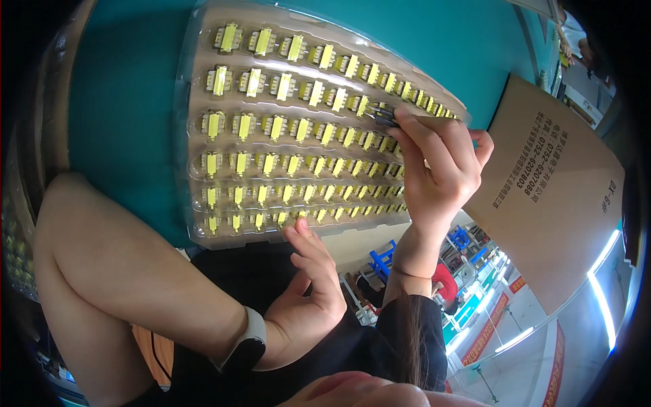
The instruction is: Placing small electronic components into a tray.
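A clear plastic tray (196,88) holds rows of small yellow-wrapped parts, which look like little transformers with pale pin sides. My right hand (437,156) is over the tray's right part, fingers pinched round dark tweezers (385,117). Their tips are at a yellow-wrapped part (359,105) in the second row from the far edge; whether they touch it I cannot tell. My left hand (308,292), with a pale-strapped band on its wrist, is at the tray's near edge. Its fingers are apart and loosely bent, holding nothing, with the fingertips close to the nearest row.
The tray lies on a green table surface (129,102). On the right a brown cardboard sheet or box flap (542,197) with dark print stands tilted. Beyond are blue stools (383,261), benches and a person in red (444,281). Another person (573,37) is at the far upper right.
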Demonstrator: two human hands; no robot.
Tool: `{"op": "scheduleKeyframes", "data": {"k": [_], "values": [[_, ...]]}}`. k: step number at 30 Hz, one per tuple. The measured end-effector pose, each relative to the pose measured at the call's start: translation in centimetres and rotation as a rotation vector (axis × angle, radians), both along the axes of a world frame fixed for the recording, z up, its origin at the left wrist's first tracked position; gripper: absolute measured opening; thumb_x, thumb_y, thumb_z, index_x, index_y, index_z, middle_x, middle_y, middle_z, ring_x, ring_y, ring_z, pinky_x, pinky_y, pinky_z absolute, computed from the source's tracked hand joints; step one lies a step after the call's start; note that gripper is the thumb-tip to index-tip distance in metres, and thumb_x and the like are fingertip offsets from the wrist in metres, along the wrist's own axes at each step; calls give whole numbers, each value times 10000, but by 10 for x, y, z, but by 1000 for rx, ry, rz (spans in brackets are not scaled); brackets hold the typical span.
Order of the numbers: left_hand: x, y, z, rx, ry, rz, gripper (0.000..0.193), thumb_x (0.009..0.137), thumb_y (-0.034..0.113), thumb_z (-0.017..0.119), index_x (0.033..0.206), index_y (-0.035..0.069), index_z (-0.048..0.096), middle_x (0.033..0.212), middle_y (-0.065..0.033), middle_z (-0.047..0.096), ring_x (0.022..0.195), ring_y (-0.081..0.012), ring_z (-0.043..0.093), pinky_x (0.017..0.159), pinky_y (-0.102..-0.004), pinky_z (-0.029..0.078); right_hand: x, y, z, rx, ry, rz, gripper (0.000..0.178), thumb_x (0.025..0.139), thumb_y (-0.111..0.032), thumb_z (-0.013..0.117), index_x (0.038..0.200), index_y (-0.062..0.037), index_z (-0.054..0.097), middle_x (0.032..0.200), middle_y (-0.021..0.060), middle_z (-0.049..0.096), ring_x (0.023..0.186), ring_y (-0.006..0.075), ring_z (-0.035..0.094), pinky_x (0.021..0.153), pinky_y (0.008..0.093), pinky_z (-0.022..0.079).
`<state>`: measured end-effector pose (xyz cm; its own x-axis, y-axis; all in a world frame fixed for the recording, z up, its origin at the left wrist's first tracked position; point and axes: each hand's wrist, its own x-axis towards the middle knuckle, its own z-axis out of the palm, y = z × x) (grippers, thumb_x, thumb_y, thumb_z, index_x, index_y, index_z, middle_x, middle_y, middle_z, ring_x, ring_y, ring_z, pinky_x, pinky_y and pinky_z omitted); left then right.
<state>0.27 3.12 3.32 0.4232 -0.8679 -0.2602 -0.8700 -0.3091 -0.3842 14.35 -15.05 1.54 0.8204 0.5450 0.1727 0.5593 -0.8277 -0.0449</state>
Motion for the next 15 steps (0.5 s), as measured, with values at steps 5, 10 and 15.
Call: {"op": "scheduleKeyframes", "data": {"k": [5, 10, 15], "values": [[1, 0, 2, -9, 10, 2, 485, 974, 320, 518, 1121, -34, 815, 1076, -194, 838, 919, -282, 837, 751, -361, 611, 0, -1, 3, -6, -4, 9, 200, 781, -86, 913, 971, -117, 860, 846, -27, 739, 755, 130, 618, 840, 337, 380], [0, 1, 1, -10, 14, -5, 502, 970, 351, 526, 1121, -30, 816, 1073, -191, 838, 914, -281, 836, 750, -364, 609, 1, 0, 3, -6, 11, 18, 188, 782, -87, 911, 960, -111, 855, 848, -27, 740, 759, 132, 623, 836, 339, 378], [0, 1, 1, -6, -7, 5, 515, 976, 376, 529, 1122, -25, 817, 1073, -190, 838, 911, -281, 835, 754, -368, 607, 2, -1, 3, -21, 8, 11, 193, 779, -86, 913, 961, -107, 852, 852, -24, 741, 758, 136, 630, 841, 339, 382]]}}
